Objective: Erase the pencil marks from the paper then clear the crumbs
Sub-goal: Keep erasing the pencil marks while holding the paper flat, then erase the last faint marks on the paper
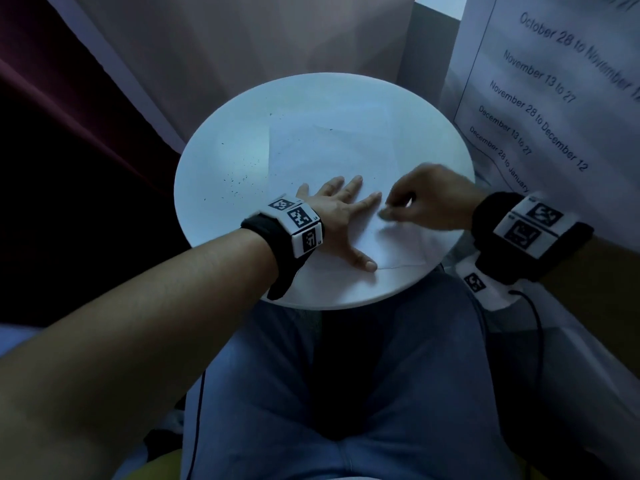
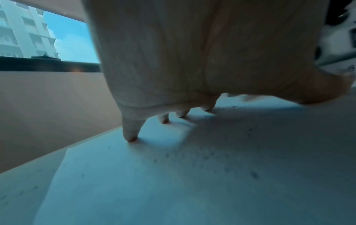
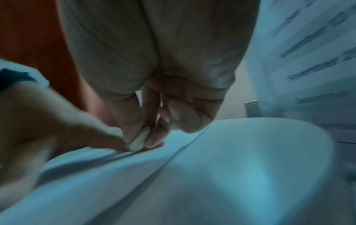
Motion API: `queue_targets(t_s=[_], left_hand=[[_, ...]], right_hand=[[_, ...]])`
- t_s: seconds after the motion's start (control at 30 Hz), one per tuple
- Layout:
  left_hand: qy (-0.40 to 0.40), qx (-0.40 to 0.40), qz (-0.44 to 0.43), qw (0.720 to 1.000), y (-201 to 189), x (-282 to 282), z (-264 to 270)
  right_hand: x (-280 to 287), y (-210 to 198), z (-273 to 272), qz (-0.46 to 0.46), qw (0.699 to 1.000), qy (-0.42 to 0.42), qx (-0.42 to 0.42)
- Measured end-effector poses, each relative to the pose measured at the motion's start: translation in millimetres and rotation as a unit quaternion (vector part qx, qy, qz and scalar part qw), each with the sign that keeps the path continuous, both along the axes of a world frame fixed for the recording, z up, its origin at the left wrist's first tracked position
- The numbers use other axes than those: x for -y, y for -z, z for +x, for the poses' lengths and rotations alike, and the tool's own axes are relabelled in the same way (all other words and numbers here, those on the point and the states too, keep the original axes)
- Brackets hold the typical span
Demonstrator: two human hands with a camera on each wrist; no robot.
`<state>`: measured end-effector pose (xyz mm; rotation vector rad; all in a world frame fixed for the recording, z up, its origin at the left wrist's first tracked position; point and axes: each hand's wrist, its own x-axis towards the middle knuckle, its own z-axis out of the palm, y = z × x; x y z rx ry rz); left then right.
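A white sheet of paper lies on a round white table. My left hand lies flat on the paper's near part, fingers spread and straight, pressing it down. In the left wrist view the fingertips touch the surface. My right hand is just right of the left fingers, blurred, pinching a small white eraser between thumb and fingers, its end on the paper. Dark eraser crumbs lie scattered on the table left of the sheet, a few on the paper too.
A large printed sheet with date ranges hangs or leans at the right, close to the table's edge. A white box or wall block stands behind. My knees in blue trousers are under the table's near edge.
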<state>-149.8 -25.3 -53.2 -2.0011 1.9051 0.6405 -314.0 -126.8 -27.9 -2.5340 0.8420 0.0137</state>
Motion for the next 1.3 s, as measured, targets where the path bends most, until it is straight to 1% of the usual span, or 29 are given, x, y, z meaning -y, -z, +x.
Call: queue_targets(t_s=[0.07, 0.13, 0.2, 0.3, 0.43, 0.53, 0.63, 0.7, 0.73, 0.8, 0.83, 0.9, 0.93, 0.97, 1.03, 1.1, 1.13, 1.2, 1.23, 1.27, 1.3], left_hand=[[0.005, 0.029, -0.019, 0.999, -4, -4, -4], [0.002, 0.059, -0.045, 0.997, -8, -13, -8], [-0.013, 0.076, -0.076, 0.994, -11, -28, -10], [-0.071, 0.064, -0.087, 0.992, -15, -62, -8], [-0.121, 0.039, -0.048, 0.991, -4, -107, -8], [-0.133, 0.033, -0.06, 0.989, 7, -123, -12], [-0.136, 0.044, -0.072, 0.987, 14, -134, -26], [-0.139, 0.06, -0.09, 0.984, 16, -141, -38], [-0.141, 0.067, -0.102, 0.982, 17, -144, -43], [-0.145, 0.075, -0.125, 0.979, 17, -147, -52], [-0.147, 0.077, -0.134, 0.977, 18, -147, -57], [-0.149, 0.076, -0.145, 0.975, 16, -147, -63], [-0.154, 0.071, -0.149, 0.974, 14, -145, -65], [-0.159, 0.066, -0.154, 0.973, 12, -144, -67], [-0.17, 0.063, -0.159, 0.97, 7, -140, -71], [-0.176, 0.048, -0.165, 0.969, 6, -134, -76], [-0.174, 0.044, -0.159, 0.971, 6, -130, -79], [-0.168, 0.031, -0.15, 0.974, 6, -121, -84], [-0.168, 0.018, -0.16, 0.973, 6, -117, -84], [-0.171, 0.005, -0.168, 0.971, 5, -114, -83], [-0.169, -0.003, -0.172, 0.971, 1, -114, -82]], right_hand=[[25, -5, -8, 0.008, 0.993, 0.101, 0.065], [43, -4, -16, 0.046, 0.971, 0.202, 0.122], [51, 5, -22, 0.06, 0.958, 0.257, 0.109], [55, 20, -24, 0.048, 0.959, 0.271, 0.075], [47, 22, -28, -0.011, 0.96, 0.272, 0.069], [20, 24, -37, -0.031, 0.95, 0.288, 0.115], [-21, 35, -54, -0.023, 0.932, 0.32, 0.167], [-52, 39, -65, 0.019, 0.909, 0.366, 0.199], [-68, 41, -68, 0.056, 0.897, 0.387, 0.204], [-97, 46, -70, 0.17, 0.875, 0.397, 0.219], [-109, 48, -70, 0.233, 0.858, 0.392, 0.236], [-126, 48, -66, 0.334, 0.808, 0.392, 0.286], [-131, 45, -63, 0.364, 0.786, 0.395, 0.305], [-134, 42, -60, 0.385, 0.772, 0.395, 0.315], [-138, 34, -55, 0.414, 0.758, 0.38, 0.33], [-139, 29, -46, 0.429, 0.758, 0.361, 0.333], [-137, 26, -41, 0.426, 0.765, 0.357, 0.327], [-128, 21, -28, 0.412, 0.772, 0.368, 0.314], [-121, 21, -22, 0.402, 0.775, 0.374, 0.314], [-113, 18, -17, 0.38, 0.783, 0.379, 0.314], [-104, 15, -14, 0.348, 0.801, 0.376, 0.311]])
